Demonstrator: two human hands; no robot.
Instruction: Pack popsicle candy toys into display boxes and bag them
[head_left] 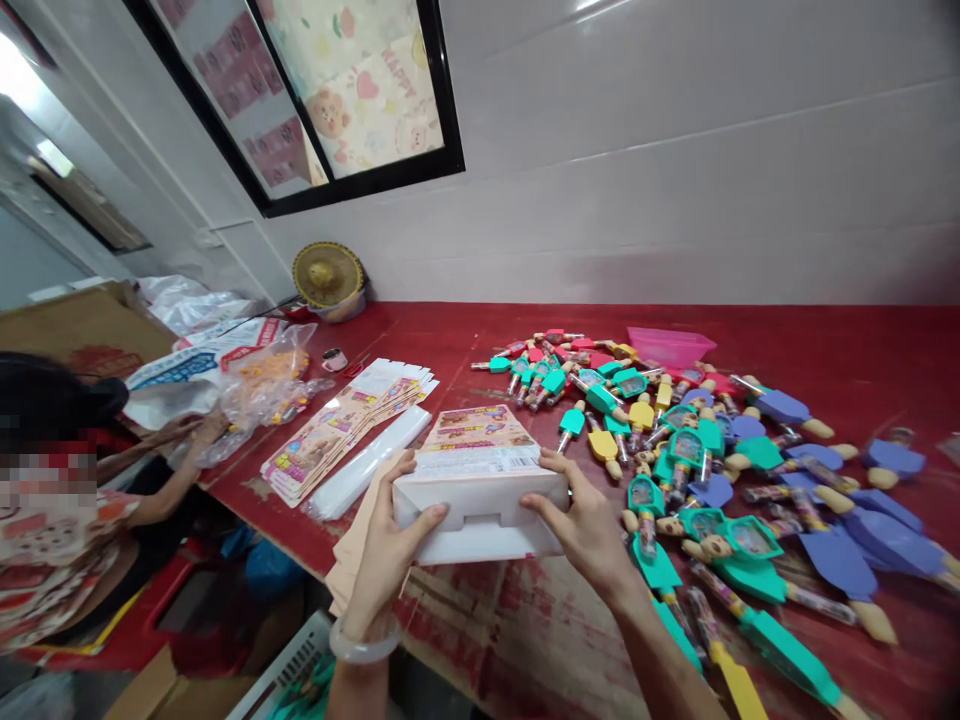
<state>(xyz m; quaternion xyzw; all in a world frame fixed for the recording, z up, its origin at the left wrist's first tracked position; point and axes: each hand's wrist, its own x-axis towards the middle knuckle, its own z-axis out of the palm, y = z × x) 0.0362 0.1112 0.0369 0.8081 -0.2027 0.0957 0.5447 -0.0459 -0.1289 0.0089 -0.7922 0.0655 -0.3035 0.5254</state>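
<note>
Both my hands grip a printed cardboard box (480, 500) above the front of the red table. Its plain white end, with a notched flap, faces me, and the pink printed side points away. My left hand (397, 540), with a pale bangle at the wrist, holds the left end, thumb on the flap. At the right end, my right hand (581, 520) presses its thumb on the white face. Left of the box lie a stack of flat printed cartons (330, 440) and a clear plastic sleeve pile (375, 460). Tan card sheets (352, 555) show partly under my left hand.
Many small toy shovels (686, 450) in green, purple, yellow and red, with candy tubes, spread over the right side. A pink plastic tray (667, 345) stands behind them. At left, a person (67, 520) reaches toward plastic bags (262, 380). A small fan (328, 275) stands by the wall.
</note>
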